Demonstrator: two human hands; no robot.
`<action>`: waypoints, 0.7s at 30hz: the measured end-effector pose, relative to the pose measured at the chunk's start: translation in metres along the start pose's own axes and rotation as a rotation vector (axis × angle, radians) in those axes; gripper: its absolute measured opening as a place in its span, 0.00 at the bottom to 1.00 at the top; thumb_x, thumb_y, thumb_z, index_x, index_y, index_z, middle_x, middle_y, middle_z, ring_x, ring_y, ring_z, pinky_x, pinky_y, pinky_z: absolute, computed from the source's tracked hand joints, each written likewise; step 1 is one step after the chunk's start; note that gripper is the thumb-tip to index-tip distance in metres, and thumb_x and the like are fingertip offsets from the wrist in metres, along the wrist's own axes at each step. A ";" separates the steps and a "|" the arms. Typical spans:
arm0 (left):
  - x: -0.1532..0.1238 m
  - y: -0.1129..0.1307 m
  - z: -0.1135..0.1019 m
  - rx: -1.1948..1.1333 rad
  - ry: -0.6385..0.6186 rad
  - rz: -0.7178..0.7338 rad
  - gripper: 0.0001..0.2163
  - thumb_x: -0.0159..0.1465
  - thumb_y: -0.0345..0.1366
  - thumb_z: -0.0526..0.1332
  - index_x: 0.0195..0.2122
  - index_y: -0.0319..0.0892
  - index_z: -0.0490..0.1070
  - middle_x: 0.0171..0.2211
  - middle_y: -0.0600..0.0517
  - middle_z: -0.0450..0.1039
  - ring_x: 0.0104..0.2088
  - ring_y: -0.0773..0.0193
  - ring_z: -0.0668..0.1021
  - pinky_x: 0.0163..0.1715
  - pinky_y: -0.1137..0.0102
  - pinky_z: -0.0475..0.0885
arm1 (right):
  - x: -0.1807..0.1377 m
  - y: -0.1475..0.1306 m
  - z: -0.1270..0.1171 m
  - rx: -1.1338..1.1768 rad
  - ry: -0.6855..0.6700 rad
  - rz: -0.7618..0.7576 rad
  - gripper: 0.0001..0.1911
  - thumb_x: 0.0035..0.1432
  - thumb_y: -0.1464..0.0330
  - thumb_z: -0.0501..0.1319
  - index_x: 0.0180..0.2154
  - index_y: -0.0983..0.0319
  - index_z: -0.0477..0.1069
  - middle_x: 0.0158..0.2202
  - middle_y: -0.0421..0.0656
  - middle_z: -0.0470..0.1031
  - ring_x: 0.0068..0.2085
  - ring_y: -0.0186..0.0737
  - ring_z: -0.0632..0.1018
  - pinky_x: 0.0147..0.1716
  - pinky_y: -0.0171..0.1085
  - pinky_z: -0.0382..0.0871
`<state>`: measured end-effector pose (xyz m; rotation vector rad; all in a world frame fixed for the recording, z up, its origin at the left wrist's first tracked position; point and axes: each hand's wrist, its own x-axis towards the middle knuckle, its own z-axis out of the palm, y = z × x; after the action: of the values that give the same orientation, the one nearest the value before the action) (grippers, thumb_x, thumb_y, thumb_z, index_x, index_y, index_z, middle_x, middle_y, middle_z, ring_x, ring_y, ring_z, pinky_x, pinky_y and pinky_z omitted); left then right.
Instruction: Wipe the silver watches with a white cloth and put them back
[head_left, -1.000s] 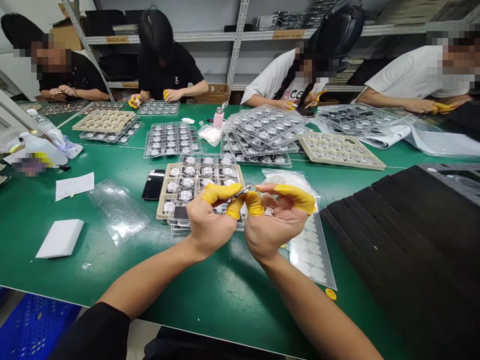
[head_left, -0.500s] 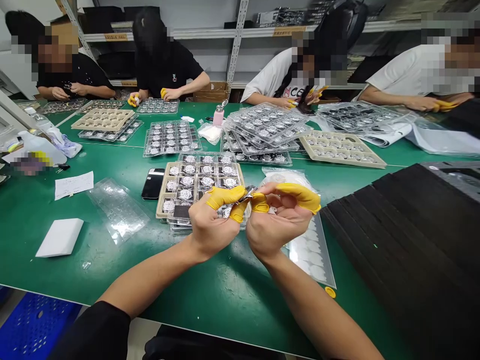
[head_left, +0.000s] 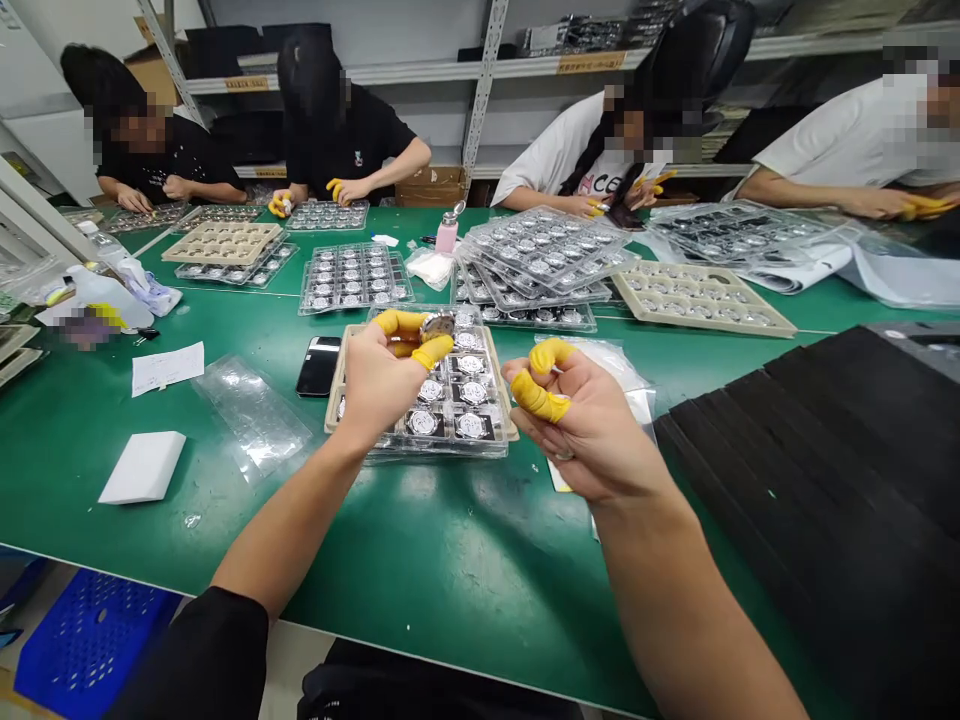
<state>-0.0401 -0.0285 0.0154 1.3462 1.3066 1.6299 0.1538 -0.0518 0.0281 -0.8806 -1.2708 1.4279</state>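
Note:
My left hand [head_left: 379, 375], with yellow finger cots on thumb and index finger, pinches a round metal watch part [head_left: 439, 325] by its edge. It is over a clear plastic tray [head_left: 450, 448] of round white-faced watch parts, stacked on a beige tray [head_left: 513, 425]. My right hand [head_left: 581, 415], also in yellow cots, is raised to the right of the trays. Its fingers are curled, the thumb close against a bare fingertip; anything between them is too small or hidden to make out. My left hand covers the left part of the tray.
A phone [head_left: 319, 366], a clear plastic sleeve [head_left: 259, 415] and a white block [head_left: 142, 467] lie to the left. Black sheets [head_left: 825, 480] are piled at right. Stacked clear trays [head_left: 547, 245] and a pink bottle [head_left: 447, 235] stand behind. Several co-workers sit opposite.
My hands were together over the tray, both at the metal part. They have parted: the left has moved left and up with the part, the right has moved right.

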 end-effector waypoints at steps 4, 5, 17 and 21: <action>0.007 0.005 -0.017 0.198 0.041 0.169 0.10 0.56 0.31 0.72 0.39 0.43 0.77 0.34 0.52 0.80 0.34 0.64 0.82 0.36 0.70 0.80 | -0.022 0.033 -0.039 -0.321 -0.191 0.188 0.27 0.43 0.54 0.79 0.29 0.59 0.65 0.30 0.39 0.73 0.31 0.33 0.72 0.31 0.34 0.67; 0.010 0.006 -0.022 0.242 0.049 0.209 0.10 0.56 0.30 0.71 0.39 0.43 0.77 0.34 0.52 0.80 0.35 0.64 0.82 0.36 0.70 0.80 | -0.031 0.049 -0.049 -0.452 -0.229 0.265 0.23 0.44 0.56 0.78 0.29 0.60 0.67 0.31 0.40 0.75 0.32 0.35 0.74 0.34 0.35 0.68; 0.008 0.015 -0.034 0.389 -0.020 0.358 0.08 0.57 0.29 0.68 0.38 0.42 0.76 0.34 0.53 0.79 0.33 0.65 0.81 0.36 0.69 0.79 | -0.050 0.111 -0.077 -1.190 0.056 0.431 0.08 0.50 0.73 0.67 0.33 0.59 0.70 0.37 0.42 0.80 0.38 0.41 0.75 0.33 0.36 0.58; 0.007 0.014 -0.033 0.393 -0.033 0.378 0.09 0.57 0.30 0.68 0.39 0.42 0.77 0.33 0.53 0.80 0.32 0.65 0.81 0.35 0.69 0.79 | -0.050 0.111 -0.089 -1.154 0.151 0.452 0.11 0.46 0.72 0.69 0.34 0.60 0.71 0.39 0.45 0.79 0.34 0.38 0.73 0.30 0.36 0.57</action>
<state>-0.0723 -0.0362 0.0315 1.9463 1.4719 1.6316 0.2276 -0.0728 -0.1020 -2.0926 -1.8487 0.8016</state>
